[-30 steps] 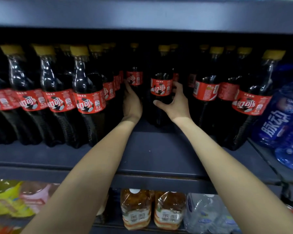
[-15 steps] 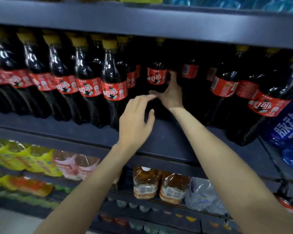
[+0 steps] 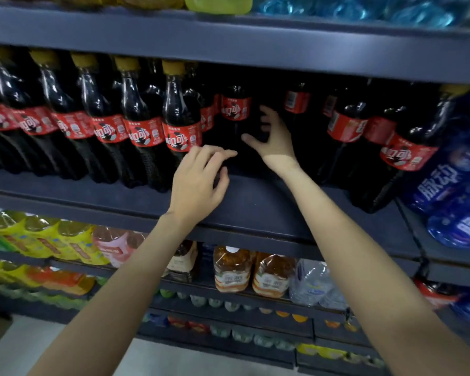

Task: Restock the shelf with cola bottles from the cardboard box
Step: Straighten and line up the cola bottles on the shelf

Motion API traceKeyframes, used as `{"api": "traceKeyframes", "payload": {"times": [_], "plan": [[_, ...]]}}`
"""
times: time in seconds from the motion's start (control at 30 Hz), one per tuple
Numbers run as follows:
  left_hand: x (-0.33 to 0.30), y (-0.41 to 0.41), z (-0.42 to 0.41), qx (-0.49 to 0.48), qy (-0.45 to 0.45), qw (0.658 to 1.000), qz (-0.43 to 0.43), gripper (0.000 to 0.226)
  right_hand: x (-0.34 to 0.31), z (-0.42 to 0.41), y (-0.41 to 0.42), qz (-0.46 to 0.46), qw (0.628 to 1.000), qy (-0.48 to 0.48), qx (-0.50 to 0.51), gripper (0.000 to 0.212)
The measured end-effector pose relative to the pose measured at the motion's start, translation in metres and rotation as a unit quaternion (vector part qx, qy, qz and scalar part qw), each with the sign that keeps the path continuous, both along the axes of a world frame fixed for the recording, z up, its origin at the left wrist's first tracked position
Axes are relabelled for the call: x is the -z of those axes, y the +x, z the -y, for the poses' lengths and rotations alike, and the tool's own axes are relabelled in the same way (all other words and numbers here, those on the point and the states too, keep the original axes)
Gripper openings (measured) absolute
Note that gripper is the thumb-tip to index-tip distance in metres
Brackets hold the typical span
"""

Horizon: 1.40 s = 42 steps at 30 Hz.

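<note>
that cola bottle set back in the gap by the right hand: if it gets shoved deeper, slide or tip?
The cola bottle looks full of dark liquid, so probably heavy for its size and stiff. It is tall and narrow, so a push up at the label may tip it; low down it should slide on the flat shelf. The right hand is open beside it.

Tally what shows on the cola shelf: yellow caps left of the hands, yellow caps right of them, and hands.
Yellow caps left of the hands: 5
Yellow cap right of the hands: 1
Hands, left hand and right hand: 2
Total: 8
</note>
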<state>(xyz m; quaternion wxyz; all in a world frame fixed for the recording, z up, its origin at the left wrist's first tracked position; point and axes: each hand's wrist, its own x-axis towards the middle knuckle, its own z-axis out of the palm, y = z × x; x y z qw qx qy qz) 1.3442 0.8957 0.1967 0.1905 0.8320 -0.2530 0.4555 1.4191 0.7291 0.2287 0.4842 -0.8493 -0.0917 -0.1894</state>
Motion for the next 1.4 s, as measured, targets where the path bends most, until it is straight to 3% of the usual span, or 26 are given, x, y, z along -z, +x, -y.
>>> {"api": "traceKeyframes", "payload": {"times": [0.13,0.27,0.33,0.47,0.67,0.87,1.13,1.4], "plan": [[-0.012,0.003,0.046,0.124,-0.077,0.971,-0.189,0.029,-0.001,0.058,-0.081,0.099,0.992,0.038,0.064,0.026],[-0.016,0.02,0.108,0.205,-0.148,0.903,-0.347,0.048,0.012,0.112,-0.139,0.222,0.93,0.073,0.283,0.018],[-0.014,0.031,0.143,0.217,-0.183,0.883,-0.375,0.064,0.02,0.135,-0.139,0.214,0.908,0.046,0.358,0.031],[-0.012,0.048,0.201,0.182,-0.296,0.853,-0.389,0.082,0.024,0.157,-0.122,0.09,0.916,0.009,0.392,0.081],[-0.011,0.066,0.232,0.073,-0.285,0.886,-0.359,0.084,0.012,0.151,-0.099,0.022,0.906,-0.023,0.422,0.107],[-0.005,0.068,0.203,0.098,-0.288,0.892,-0.333,0.078,0.009,0.158,-0.101,0.042,0.918,0.002,0.394,0.089],[0.01,0.042,0.084,0.174,-0.29,0.889,-0.31,0.08,0.015,0.128,-0.108,0.039,0.972,0.035,0.23,0.086],[0.003,0.044,0.057,0.076,-0.256,0.904,-0.333,0.085,0.004,0.059,-0.078,0.033,0.987,0.045,0.151,0.086]]}}
